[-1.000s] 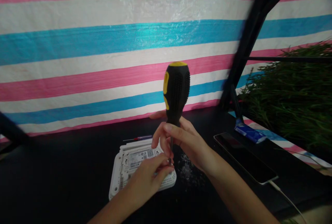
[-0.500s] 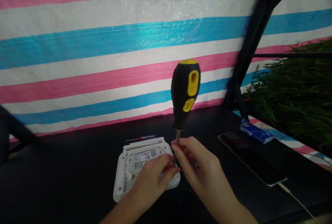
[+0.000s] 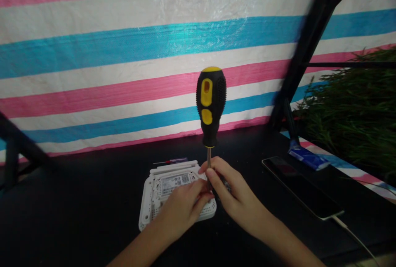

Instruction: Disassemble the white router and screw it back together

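Observation:
A large screwdriver [image 3: 211, 106] with a black and yellow handle stands nearly upright over the right side of a white router [image 3: 145, 205]. My right hand [image 3: 233, 193] pinches its metal shaft between thumb and fingers. Lower down, my left hand [image 3: 185, 203] has thumb and forefinger closed around the shaft near the tip, just above the router. The tip itself is hidden by the fingers. The router lies underside up, showing a printed label [image 3: 173, 183] and vent holes; my left hand covers part of it.
Behind the router lies a small thin screwdriver [image 3: 173, 161]. To the right, a phone [image 3: 303, 186] with a white cable [image 3: 355, 238] rests on the black table [image 3: 77, 217], near a blue packet [image 3: 309, 158]. A black metal frame [image 3: 305, 48] and striped sheet [image 3: 123, 44] stand behind.
The screwdriver has turned about its shaft, its yellow inserts now facing more to the left, and its handle has come closer to upright. Both hands keep hold of the shaft.

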{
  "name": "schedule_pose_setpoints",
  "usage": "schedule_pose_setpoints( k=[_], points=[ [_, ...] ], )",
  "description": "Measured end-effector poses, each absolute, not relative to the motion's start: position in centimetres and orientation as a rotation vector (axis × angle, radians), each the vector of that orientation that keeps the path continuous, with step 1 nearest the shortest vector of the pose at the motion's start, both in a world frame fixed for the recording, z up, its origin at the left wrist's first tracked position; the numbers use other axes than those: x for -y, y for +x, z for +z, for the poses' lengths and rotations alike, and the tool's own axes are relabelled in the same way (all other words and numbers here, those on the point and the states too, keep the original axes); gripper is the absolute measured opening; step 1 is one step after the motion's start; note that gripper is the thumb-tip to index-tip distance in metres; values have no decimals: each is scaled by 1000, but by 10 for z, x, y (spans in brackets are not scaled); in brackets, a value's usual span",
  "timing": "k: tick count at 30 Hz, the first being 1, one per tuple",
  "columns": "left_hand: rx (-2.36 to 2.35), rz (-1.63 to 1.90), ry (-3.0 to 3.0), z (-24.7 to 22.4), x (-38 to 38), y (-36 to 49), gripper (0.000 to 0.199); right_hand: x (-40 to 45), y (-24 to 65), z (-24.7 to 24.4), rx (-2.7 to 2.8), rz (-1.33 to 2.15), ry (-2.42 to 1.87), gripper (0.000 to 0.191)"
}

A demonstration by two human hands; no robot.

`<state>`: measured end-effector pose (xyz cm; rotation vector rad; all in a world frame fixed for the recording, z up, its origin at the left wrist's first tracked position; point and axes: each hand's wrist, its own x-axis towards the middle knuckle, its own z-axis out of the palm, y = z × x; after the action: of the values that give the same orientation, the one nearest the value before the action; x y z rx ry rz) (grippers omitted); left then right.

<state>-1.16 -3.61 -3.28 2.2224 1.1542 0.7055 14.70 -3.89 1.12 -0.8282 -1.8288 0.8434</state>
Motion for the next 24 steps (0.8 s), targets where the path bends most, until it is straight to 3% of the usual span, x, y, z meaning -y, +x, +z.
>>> schedule_pose_setpoints(
  k=[4, 11, 16, 21, 24],
  points=[
    [-1188, 694, 2258, -36, 33, -8, 11, 43, 136, 29, 1489, 1075, -735, 28],
    [-1203, 693, 2243, -30, 29, -6, 5, 33, 118, 6, 1498, 777, -806, 29],
    [-1138, 774, 2162, -24, 38, -8, 12, 30, 122, 3, 1597, 764, -801, 27],
    [-1101, 883, 2085, -28, 36, -4, 5, 36, 130, 5, 1568, 890, -782, 25],
    [-1110, 890, 2110, -31, 30, -2, 5, 36, 140, 31, 1403, 893, -558, 43]
  ],
)
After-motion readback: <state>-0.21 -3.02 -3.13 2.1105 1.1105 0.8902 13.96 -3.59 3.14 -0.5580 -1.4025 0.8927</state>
